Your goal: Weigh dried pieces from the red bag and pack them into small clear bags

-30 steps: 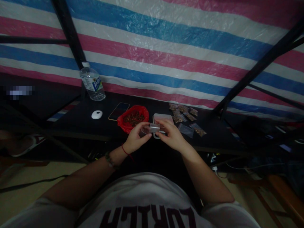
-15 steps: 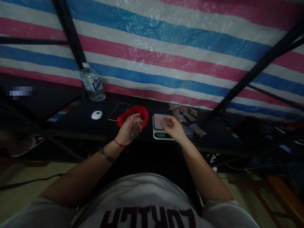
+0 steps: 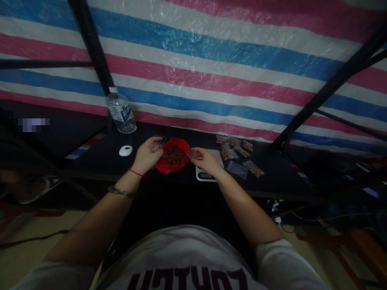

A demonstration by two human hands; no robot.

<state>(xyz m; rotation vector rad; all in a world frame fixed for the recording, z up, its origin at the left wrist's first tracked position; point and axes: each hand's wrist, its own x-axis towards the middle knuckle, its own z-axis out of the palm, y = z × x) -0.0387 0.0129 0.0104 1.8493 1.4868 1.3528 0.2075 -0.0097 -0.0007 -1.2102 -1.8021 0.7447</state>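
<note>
A red plastic bag (image 3: 165, 166) of brown bits lies open on the dark table (image 3: 99, 163). My left hand (image 3: 147, 156) is at the bag's left rim, fingers closed on a small clear pouch (image 3: 156, 146). My right hand (image 3: 207, 160) is at the bag's right rim, over a small white scale (image 3: 205, 175), and pinches another small clear pouch (image 3: 191, 154). The dim light hides what the pouches contain.
Several filled small pouches (image 3: 234, 146) lie behind the scale, and empty clear ones (image 3: 238, 169) lie to its right. A water bottle (image 3: 121, 110) and a white round object (image 3: 125, 150) stand at the left. A phone (image 3: 161, 138) peeks out behind my left hand. A striped tarp (image 3: 211, 60) backs the table.
Both hands have moved apart and away from me, from in front of the scale to either side of the red bag. The view has tilted slightly.
</note>
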